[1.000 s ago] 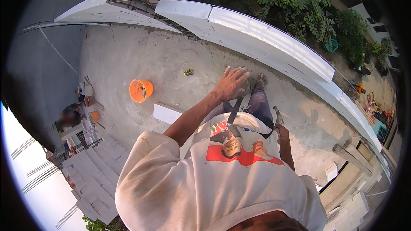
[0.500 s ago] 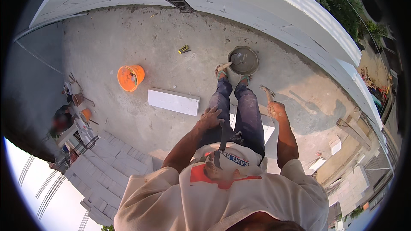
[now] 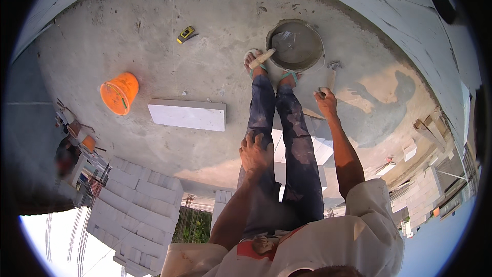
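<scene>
My left hand (image 3: 255,155) rests on my left leg near the knee, fingers spread and holding nothing. My right hand (image 3: 326,103) reaches down beside my right leg, its fingers loosely bent and apart. Just beyond its fingertips is a hammer (image 3: 332,76) with a pale handle, its head pointing away from me; it seems to lie on the floor, free of the hand. Ahead of my sandalled feet stands a round tub (image 3: 319,46) of grey wet mortar (image 3: 294,46). A tool's thick wooden handle (image 3: 262,60) sticks out over its near left rim.
A white block (image 3: 187,115) lies on the concrete floor to the left, with an orange bucket (image 3: 120,94) past it. A yellow tape measure (image 3: 186,34) lies farther off. White blocks (image 3: 319,149) sit behind my legs; a block wall (image 3: 369,0) curves along the far side.
My right hand has reached farther down and forward, and the hammer has left its grip. My left hand has slid from my upper thigh toward the knee as I bend.
</scene>
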A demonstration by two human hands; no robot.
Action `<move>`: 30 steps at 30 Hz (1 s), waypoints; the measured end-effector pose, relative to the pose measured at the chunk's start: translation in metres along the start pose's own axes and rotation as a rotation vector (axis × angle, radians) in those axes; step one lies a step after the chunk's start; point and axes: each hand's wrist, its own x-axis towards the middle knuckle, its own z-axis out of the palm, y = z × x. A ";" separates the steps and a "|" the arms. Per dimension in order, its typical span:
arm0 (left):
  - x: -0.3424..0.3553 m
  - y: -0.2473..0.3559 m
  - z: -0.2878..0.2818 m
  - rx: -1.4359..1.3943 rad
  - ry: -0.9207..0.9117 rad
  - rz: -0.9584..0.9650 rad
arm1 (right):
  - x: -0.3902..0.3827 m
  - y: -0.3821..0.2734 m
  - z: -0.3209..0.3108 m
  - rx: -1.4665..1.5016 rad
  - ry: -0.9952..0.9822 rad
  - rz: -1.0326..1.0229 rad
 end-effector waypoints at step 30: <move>0.023 -0.003 0.000 -0.053 -0.064 -0.152 | 0.097 -0.110 0.074 -0.416 0.021 -0.093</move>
